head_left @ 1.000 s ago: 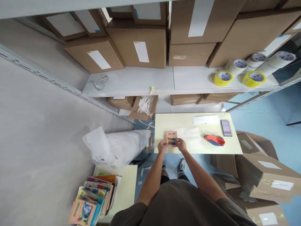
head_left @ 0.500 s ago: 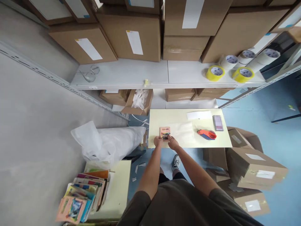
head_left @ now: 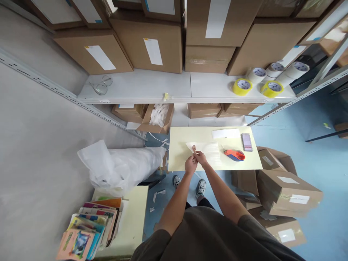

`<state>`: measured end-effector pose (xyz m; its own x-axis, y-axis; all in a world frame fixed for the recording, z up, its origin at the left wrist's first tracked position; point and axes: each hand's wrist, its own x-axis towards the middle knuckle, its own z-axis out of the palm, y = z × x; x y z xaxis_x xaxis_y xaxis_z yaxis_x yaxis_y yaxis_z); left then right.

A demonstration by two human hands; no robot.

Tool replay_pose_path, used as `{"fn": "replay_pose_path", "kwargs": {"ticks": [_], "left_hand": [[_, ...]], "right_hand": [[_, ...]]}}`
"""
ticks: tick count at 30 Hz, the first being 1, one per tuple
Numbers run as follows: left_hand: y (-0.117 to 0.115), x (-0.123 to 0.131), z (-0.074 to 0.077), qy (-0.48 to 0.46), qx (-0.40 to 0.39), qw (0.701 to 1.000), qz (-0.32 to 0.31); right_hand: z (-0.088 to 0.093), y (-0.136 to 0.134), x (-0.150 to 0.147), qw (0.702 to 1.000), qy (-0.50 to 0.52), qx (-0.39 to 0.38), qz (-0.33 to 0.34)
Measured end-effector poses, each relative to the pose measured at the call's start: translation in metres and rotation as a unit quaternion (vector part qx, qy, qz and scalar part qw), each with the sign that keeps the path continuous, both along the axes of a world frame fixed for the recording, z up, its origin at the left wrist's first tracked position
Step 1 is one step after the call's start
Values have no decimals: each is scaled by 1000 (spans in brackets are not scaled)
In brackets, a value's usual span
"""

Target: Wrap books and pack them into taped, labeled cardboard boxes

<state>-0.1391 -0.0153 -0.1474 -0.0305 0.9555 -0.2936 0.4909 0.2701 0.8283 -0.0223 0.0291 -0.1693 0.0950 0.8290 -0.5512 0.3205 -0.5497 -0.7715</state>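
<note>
A small pink-covered book [head_left: 194, 148] stands tilted nearly edge-on to me, so only a narrow strip of it shows. My left hand [head_left: 190, 165] is closed on its near left part. From the right, my right hand [head_left: 200, 158] grips it as well, fingers close to the left hand's. Under and to the right of the hands lies a white foam wrapping sheet [head_left: 213, 152] on the pale yellow table [head_left: 178, 136]. To the right sits a red and blue tape dispenser [head_left: 234, 155].
A white paper strip [head_left: 225, 133] and a blurred-out purple item [head_left: 247, 142] lie on the table. Beyond stands a shelf [head_left: 141, 85] with cartons and tape rolls [head_left: 242, 86]. Cardboard boxes [head_left: 290, 192] fill the right floor; a book pile [head_left: 89, 228] and white plastic bag [head_left: 133, 163] are left.
The book lay with its cover facing up and is now turned edge-on between both hands. My hands have drawn closer together, the left one moving right. The view has shifted slightly.
</note>
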Motion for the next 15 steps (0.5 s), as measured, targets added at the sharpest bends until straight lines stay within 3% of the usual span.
{"fn": "replay_pose_path", "kwargs": {"ticks": [4,8,11,15], "left_hand": [[-3,22,-11,-2,32,990,-138],[-3,36,-28,88,-18,964,-249],[-2,45,-33,150,-44,946,-283],[2,47,-31,154,-23,943,-293]], "right_hand": [[-5,0,33,997,-78,-4,-8],[-8,-5,65,989,-142,-4,-36],[-10,-11,76,982,-183,30,-34],[-13,-16,70,991,-123,39,31]]}}
